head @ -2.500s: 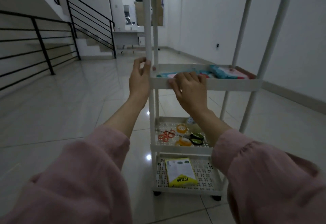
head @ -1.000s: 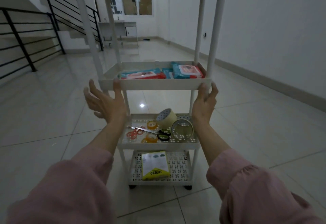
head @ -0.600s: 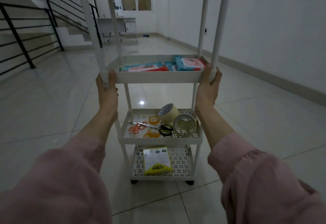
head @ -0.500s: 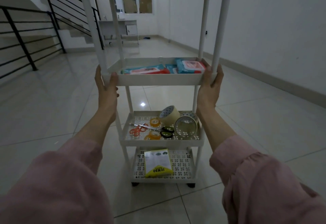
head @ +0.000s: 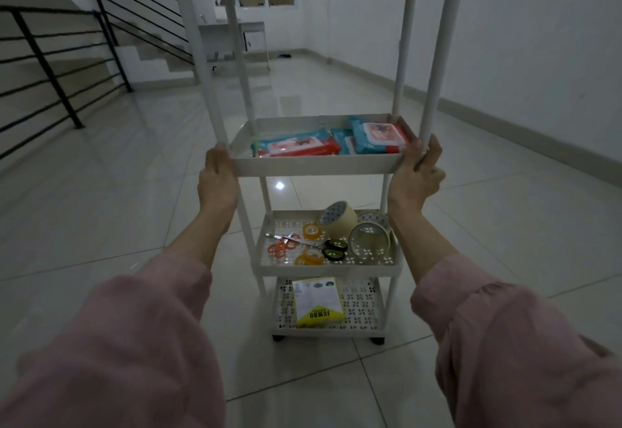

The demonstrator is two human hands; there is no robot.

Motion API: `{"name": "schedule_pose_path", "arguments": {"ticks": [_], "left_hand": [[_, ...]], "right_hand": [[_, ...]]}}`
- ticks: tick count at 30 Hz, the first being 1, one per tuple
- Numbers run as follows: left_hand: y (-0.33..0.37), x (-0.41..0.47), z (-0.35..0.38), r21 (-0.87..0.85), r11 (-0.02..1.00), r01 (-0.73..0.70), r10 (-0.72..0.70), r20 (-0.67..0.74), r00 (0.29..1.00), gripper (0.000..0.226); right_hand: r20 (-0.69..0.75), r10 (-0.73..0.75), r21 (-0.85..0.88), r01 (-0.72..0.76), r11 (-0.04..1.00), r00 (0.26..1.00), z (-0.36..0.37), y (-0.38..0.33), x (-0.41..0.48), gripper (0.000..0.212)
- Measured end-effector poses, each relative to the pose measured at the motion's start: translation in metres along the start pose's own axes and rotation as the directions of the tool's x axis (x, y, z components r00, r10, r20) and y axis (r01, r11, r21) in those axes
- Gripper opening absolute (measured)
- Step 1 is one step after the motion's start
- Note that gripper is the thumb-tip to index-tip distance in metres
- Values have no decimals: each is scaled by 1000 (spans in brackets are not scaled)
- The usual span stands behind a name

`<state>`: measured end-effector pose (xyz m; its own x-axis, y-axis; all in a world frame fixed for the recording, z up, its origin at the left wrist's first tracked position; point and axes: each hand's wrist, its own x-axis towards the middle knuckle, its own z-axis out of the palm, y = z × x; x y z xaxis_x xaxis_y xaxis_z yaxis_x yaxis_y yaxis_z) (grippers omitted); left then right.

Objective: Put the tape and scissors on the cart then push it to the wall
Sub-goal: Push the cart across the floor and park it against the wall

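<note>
A white tiered cart [head: 319, 168] on black wheels stands on the tiled floor in front of me. My left hand [head: 217, 180] grips its near left post at the second shelf, and my right hand [head: 415, 178] grips the near right post. On the third shelf lie large tape rolls [head: 340, 219], small orange tape rolls [head: 311, 230], orange-handled scissors [head: 281, 246] and black-handled scissors [head: 333, 249].
Wipe packs [head: 377, 134] fill the second shelf; a yellow packet [head: 318, 303] lies on the bottom one. A white wall [head: 538, 57] with a baseboard runs along the right. A black stair railing [head: 50, 67] is at left, a desk [head: 232, 37] far ahead.
My hands shifted from the shelf's front to both near posts and closed on them. The cart has turned square to me and rolled a little further along the floor.
</note>
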<state>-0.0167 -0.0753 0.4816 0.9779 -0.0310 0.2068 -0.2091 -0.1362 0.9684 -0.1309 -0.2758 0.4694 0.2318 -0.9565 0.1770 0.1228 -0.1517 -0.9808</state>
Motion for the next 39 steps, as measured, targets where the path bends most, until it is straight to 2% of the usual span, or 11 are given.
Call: {"name": "schedule_pose_path", "arguments": {"ticks": [2, 5, 7, 10, 14, 20, 24, 29, 34, 36, 39], "left_hand": [[23, 1, -16, -33, 998, 48, -50, -76, 996, 54], [71, 13, -37, -56, 998, 10, -16, -107, 994, 56], [111, 25, -50, -80, 996, 30, -40, -117, 992, 58], [171, 35, -58, -108, 992, 71, -82, -97, 992, 58], [237, 41, -64, -56, 988, 141, -144, -63, 988, 56], [311, 59, -86, 219, 954, 207, -223, 54, 973, 51], [347, 82, -94, 371, 922, 114, -200, 203, 959, 41], [356, 107, -82, 507, 844, -173, -90, 453, 887, 33], [362, 140, -48, 526, 631, -570, 61, 699, 712, 33], [363, 158, -27, 490, 597, -635, 103, 739, 666, 33], [365, 188, 10, 424, 609, -670, 104, 795, 598, 34]], "right_hand": [[-70, 12, -10, -12, 1000, 997, -2, -18, -6, 40], [-147, -120, -34, 117, 993, 982, 1, -62, -6, 42], [-209, -108, 21, 115, 993, 972, 3, -103, -4, 40], [-267, -46, 62, 64, 996, 963, 4, -162, -2, 41], [-261, 65, 8, -65, 998, 963, 9, -235, -3, 45], [-239, 209, -136, -246, 960, 948, 19, -322, -8, 48], [-224, 316, -234, -365, 901, 922, 34, -361, -4, 47], [-101, 295, -468, -307, 829, 950, 53, -385, 1, 46], [-45, 175, -694, -157, 702, 984, 74, -376, 25, 47], [-9, 147, -734, -107, 670, 989, 84, -375, 45, 46], [24, 139, -765, -72, 640, 990, 102, -374, 75, 45]]}}
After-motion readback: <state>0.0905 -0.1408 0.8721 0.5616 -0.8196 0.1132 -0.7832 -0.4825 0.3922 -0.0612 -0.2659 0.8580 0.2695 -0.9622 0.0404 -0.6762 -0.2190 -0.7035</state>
